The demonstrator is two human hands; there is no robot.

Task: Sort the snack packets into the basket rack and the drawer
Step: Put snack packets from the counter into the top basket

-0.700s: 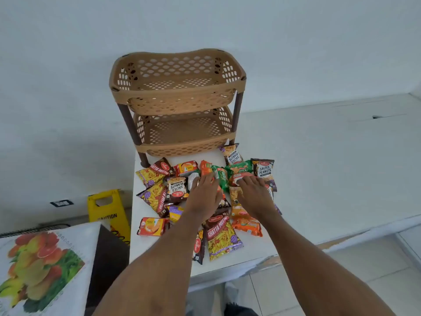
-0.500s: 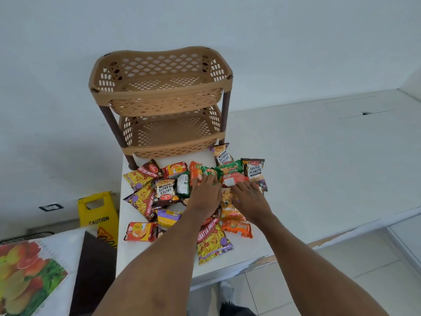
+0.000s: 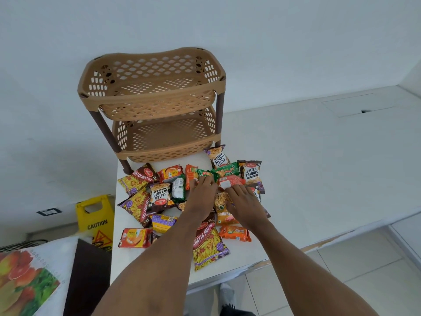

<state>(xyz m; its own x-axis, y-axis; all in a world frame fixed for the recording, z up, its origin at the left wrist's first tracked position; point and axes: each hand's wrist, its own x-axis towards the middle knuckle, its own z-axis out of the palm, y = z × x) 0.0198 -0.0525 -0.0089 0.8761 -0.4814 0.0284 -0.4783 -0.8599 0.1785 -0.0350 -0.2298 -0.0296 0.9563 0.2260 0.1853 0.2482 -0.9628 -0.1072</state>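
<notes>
A tan perforated plastic basket rack (image 3: pixel 152 106) with 2 tiers and dark brown legs stands at the back of the white surface (image 3: pixel 319 174), both baskets holding nothing. A heap of colourful foil snack packets (image 3: pixel 159 197) lies just in front of it. The left hand (image 3: pixel 201 195) rests palm down on the heap, fingertips on a green packet (image 3: pixel 204 174); whether its grip is clamped on anything I cannot tell. The right hand (image 3: pixel 245 201) lies flat, fingers spread apart, touching a red packet (image 3: pixel 230 181). A yellow caution sign (image 3: pixel 95 221) stands on the floor at the left.
</notes>
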